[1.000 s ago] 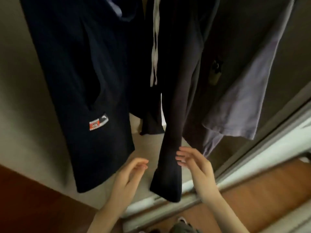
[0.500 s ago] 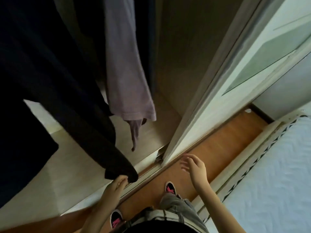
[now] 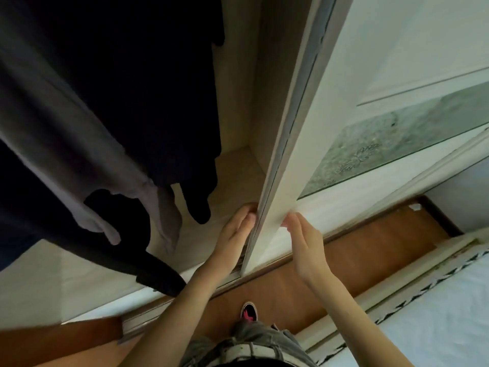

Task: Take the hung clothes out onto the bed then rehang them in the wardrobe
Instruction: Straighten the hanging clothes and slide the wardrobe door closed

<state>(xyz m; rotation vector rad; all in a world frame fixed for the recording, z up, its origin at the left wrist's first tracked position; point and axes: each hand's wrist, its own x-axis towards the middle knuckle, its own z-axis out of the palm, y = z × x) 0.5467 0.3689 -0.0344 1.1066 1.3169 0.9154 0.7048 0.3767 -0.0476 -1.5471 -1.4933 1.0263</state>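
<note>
Where the sliding door [image 3: 288,144] ends in its tall white edge, it is gripped from both sides. The left hand [image 3: 234,231] is curled round the edge from the wardrobe side. The right hand [image 3: 304,242] is set against the front face, its fingertips bent onto the strip. The two hands are held just apart, with the edge between them. To the left of the grip, inside the wardrobe [image 3: 238,102], the hung clothes are seen: a grey garment [image 3: 79,144] in front and dark garments [image 3: 148,83] behind it, all clear of both hands. Below and to the right of the grip, the bed [image 3: 436,329] is seen beyond a strip of wooden floor [image 3: 357,247].
</note>
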